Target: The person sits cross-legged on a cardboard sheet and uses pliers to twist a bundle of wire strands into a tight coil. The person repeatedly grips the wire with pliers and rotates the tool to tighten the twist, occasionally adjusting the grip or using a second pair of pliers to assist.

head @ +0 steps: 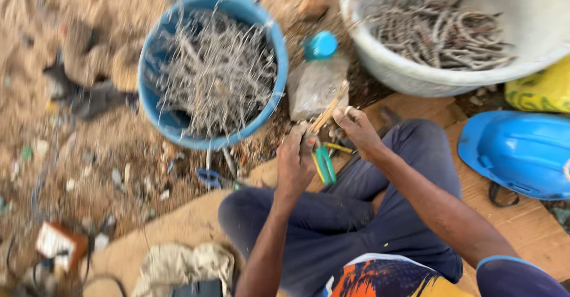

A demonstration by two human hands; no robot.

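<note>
Left hand (295,162) clamps green-handled metal pliers (323,163); right hand (356,128) fingers pinch a thin tan cable strip (329,110) above the lap, by the blue plastic bucket of stripped wire (178,125); stripping seems underway, needing a steady pull

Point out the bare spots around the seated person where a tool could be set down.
Free: the brown cardboard sheet between the right leg and the blue hard hat, and its strip left of the left knee. Crowded: between the blue plastic bucket and white plastic basin, around both hands.
</note>
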